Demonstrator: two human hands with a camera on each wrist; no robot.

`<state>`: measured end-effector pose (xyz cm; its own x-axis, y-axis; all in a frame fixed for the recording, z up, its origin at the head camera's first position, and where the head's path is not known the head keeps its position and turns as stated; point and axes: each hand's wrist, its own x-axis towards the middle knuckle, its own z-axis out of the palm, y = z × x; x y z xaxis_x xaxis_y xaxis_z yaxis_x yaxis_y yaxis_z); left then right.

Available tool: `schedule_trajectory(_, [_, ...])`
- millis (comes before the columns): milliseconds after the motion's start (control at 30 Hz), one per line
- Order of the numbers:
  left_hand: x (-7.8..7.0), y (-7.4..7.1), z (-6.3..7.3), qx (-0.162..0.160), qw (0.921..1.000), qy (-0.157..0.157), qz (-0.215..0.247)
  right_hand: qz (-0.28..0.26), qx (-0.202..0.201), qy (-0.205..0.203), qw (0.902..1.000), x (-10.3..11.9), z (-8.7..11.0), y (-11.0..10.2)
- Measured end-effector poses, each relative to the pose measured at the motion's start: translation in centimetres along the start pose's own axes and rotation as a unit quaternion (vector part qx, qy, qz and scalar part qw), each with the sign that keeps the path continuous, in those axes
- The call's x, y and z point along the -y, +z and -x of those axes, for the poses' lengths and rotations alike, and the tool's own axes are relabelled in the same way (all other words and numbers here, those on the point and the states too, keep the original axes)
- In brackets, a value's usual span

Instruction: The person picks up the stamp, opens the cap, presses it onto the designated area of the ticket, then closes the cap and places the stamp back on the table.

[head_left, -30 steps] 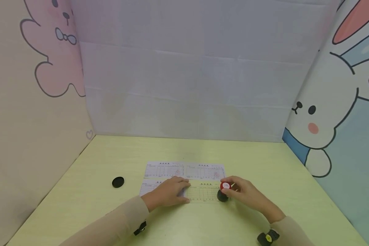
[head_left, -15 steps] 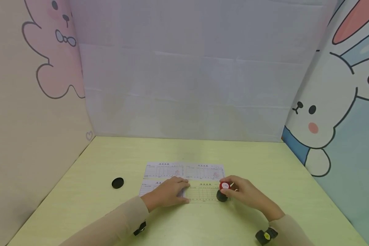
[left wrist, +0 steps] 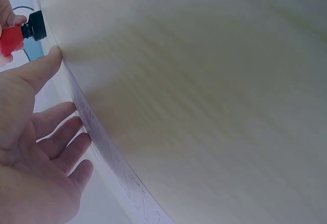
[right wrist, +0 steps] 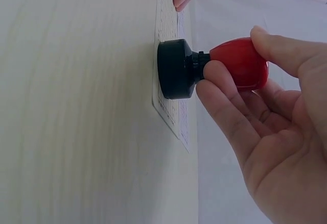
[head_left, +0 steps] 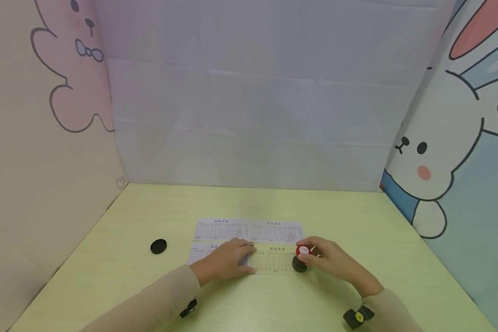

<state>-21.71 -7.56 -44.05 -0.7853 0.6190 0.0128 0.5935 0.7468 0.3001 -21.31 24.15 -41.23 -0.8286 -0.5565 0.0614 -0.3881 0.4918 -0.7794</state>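
Note:
My right hand (head_left: 329,259) grips the red handle of a round stamp (right wrist: 176,70). The stamp's black base stands upright on the right end of a yellowish printed form (head_left: 271,261), right at the paper in the right wrist view. With fingers spread, my left hand (head_left: 225,262) rests on the left part of that form and on a white form (head_left: 200,251) beside it, covering much of both. In the left wrist view its fingertips (left wrist: 82,141) touch the paper's edge, and the stamp shows past the thumb.
Two more white forms (head_left: 221,229) with small red marks lie behind, side by side. A round black cap (head_left: 158,246) lies on the table (head_left: 120,286) to the left. A white sheet hangs behind the table, and walls with cartoon animals stand on both sides.

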Motion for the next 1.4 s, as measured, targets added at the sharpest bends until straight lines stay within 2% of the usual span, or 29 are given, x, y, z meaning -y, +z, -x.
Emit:
schedule_trajectory(433, [-0.11, -0.35, 0.13, -0.001, 1.0, 0.006, -0.003, -0.004, -0.002, 0.009, 0.9999, -0.16, -0.01, 0.17])
schedule_trajectory(1167, [0.31, -0.19, -0.07, -0.002, 1.0, 0.006, -0.002, 0.002, -0.002, 0.011, 0.9999, -0.24, -0.42, 0.02])
schedule_trajectory(1400, [0.23, 0.12, -0.1, -0.001, 1.0, 0.002, 0.0, -0.013, 0.002, 0.021, 0.9997, -0.08, -0.14, 0.01])
